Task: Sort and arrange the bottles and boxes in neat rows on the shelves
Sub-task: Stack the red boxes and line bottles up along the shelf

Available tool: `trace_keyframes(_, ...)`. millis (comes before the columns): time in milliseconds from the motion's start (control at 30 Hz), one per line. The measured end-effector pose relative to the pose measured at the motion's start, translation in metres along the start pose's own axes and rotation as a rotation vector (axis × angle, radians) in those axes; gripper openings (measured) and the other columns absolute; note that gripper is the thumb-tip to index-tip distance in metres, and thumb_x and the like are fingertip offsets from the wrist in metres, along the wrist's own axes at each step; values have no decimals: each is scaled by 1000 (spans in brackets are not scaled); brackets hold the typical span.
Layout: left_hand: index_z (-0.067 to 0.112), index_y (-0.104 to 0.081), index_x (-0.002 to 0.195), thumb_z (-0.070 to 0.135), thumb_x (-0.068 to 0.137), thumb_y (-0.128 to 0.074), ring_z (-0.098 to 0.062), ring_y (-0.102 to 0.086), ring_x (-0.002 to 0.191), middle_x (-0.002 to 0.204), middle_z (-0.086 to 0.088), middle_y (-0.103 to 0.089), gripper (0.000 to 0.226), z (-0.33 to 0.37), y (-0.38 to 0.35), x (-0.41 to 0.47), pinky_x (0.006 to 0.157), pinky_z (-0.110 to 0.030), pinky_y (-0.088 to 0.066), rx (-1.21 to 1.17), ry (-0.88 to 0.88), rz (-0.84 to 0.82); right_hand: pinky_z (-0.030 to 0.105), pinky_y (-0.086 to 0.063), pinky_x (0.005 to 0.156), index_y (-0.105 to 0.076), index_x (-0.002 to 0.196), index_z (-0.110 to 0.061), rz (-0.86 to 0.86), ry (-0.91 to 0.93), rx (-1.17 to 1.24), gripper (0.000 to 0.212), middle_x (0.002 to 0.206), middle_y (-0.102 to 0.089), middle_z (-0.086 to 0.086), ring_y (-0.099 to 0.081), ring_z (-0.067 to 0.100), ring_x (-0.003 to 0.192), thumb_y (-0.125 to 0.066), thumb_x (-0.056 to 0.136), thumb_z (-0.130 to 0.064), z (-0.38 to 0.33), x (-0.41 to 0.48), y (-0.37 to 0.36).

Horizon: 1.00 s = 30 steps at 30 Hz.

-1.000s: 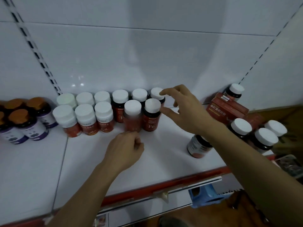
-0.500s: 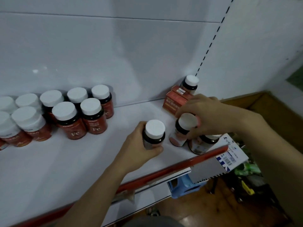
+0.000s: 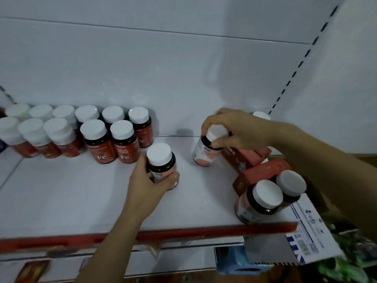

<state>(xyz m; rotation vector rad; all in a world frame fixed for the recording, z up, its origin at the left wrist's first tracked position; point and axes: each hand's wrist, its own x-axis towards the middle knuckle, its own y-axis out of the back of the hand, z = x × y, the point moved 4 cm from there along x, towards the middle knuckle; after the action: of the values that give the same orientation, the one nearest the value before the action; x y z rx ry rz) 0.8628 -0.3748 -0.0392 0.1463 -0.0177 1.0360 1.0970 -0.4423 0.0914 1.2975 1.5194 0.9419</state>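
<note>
On the white shelf (image 3: 71,190), the left hand (image 3: 146,188) wraps its fingers and thumb round the body of a white-capped bottle (image 3: 161,166), which stands upright just right of the last bottle in the front row. The low grip on the body looks chosen for sliding, as it would let the bottle be pushed along the shelf toward the row without tipping.

The right hand (image 3: 240,129) reaches in from above and pinches the cap of a second bottle (image 3: 206,152), farther back and to the right. This one leans with its base toward the near left, and I cannot tell whether the base touches the shelf. A grip on the cap suits lifting it out from beside the red boxes (image 3: 244,160) crowded at the right.

The sorted bottles (image 3: 102,144) stand in two rows against the back wall at the left, with their red labels facing out. Both held bottles carry paler labels, so they probably start a new group beside that block rather than join it. At the near right corner two more bottles (image 3: 263,201) stand by the boxes, close to the shelf's red front edge and not yet sorted. The task looks about half done.
</note>
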Motion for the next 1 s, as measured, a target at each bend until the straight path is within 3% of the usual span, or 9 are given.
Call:
trace_keyframes(133,19,-51,142,17,70,-87,-4,-65,114,127,10,-67,81,-5,7,-8,87,-15,-54,-54,20,36,35,-42,92,-55,131,-31,41,100,-105,42,114,-55,1,-54,22,107,-70,92,-29,-11,56,-2)
trace_keyframes(233,20,-50,143,16,75,-85,-6,-65,117,127,12,-68,78,-5,8,-10,90,-18,-53,-23,18,16,28,-37,91,-51,140,-23,78,118,-170,49,125,-53,5,-54,25,114,-68,95,-25,-28,92,-7)
trace_keyframes(400,35,-52,135,24,77,-89,-4,-63,119,128,20,-66,70,-8,6,-13,100,-33,-53,80,51,-25,43,-47,94,-53,140,-25,104,123,-214,49,117,-46,5,-55,32,108,-69,93,-21,-43,127,-19)
trace_keyframes(600,37,-53,133,46,69,-87,-3,-62,118,127,21,-65,74,-7,6,-13,102,-37,-53,127,42,-1,40,-46,94,-52,142,-18,215,129,-159,54,129,-49,12,-55,35,113,-71,92,-16,-40,131,-26)
trace_keyframes(667,36,-53,135,46,70,-86,-2,-62,119,128,21,-65,74,-6,5,-14,102,-37,-52,135,39,-3,42,-49,91,-49,144,-19,249,123,-156,58,132,-46,12,-56,35,110,-72,91,-21,-40,122,-24)
trace_keyframes(767,32,-54,138,41,76,-86,-4,-64,118,128,19,-67,70,-6,4,-14,103,-40,-53,132,38,7,42,-52,86,-52,140,-23,360,214,-163,54,129,-49,8,-59,29,104,-65,94,-46,-52,96,-13)
trace_keyframes(833,28,-56,137,31,81,-86,-8,-66,116,126,15,-69,64,-6,4,-13,101,-42,-54,124,30,20,34,-49,88,-56,137,-25,218,419,-30,52,120,-56,1,-58,19,100,-61,93,-53,-69,76,-13)
trace_keyframes(900,27,-56,137,26,84,-84,-10,-66,115,125,12,-70,60,-6,2,-12,100,-43,-55,123,19,16,22,-44,92,-57,139,-25,-54,558,-3,50,121,-60,-2,-53,9,107,-68,93,-41,-82,62,-28)
trace_keyframes(1000,29,-50,143,18,88,-79,-11,-63,122,131,13,-66,63,-3,-2,-12,102,-35,-54,94,13,-58,30,-44,99,-59,135,-27,-160,535,-44,46,121,-60,-2,-51,11,113,-73,91,-26,-78,62,-48)
